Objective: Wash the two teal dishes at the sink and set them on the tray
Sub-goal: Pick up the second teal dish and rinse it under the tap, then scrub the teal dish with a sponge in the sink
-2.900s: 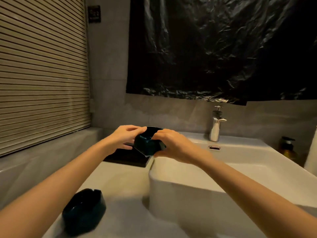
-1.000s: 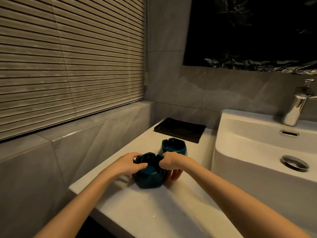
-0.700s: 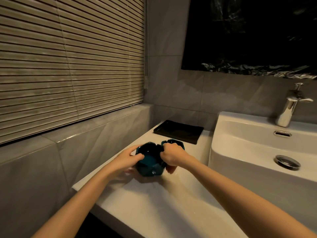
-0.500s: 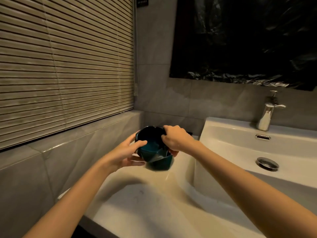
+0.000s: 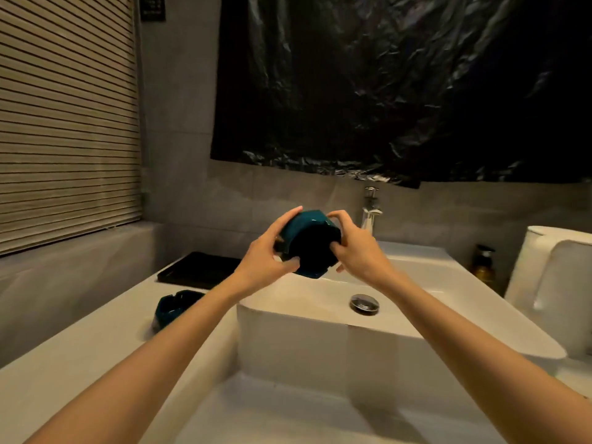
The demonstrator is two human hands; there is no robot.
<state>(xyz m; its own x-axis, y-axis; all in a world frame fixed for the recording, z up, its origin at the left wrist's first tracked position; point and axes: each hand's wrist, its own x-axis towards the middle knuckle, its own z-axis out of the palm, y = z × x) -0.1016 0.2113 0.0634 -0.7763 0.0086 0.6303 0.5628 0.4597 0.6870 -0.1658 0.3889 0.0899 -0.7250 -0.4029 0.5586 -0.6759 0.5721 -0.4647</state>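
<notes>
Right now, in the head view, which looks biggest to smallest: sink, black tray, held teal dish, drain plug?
1. sink
2. held teal dish, black tray: too close to rank, left arm covers part of the tray
3. drain plug

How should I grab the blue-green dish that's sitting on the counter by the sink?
Probably by its outer wall, coming down from above, thumb and fingers on opposite sides. The teal dish on the counter sits flat, open side up, so its rim faces you. The left hand and right hand grip the other teal dish by its sides too.
</notes>
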